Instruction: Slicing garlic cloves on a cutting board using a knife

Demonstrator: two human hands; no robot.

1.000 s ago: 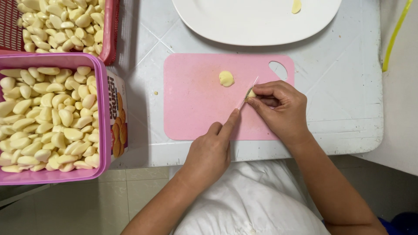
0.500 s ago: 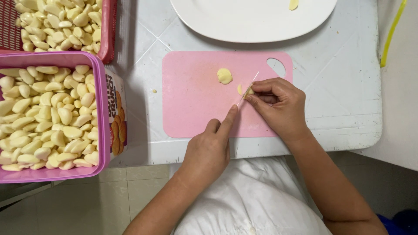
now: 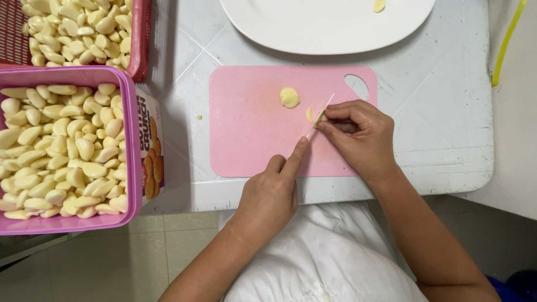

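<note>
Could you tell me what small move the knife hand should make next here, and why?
Probably press the knife down through the clove for another slice. The left hand has the blade set against the clove, which the right hand pins on the pink board. One slice lies beside the blade, so the clove looks only partly cut.

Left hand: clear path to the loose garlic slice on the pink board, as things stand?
Probably yes. The left hand holds the knife, and the slice lies bare on the cutting board just past the blade; nothing lies between them.
</note>
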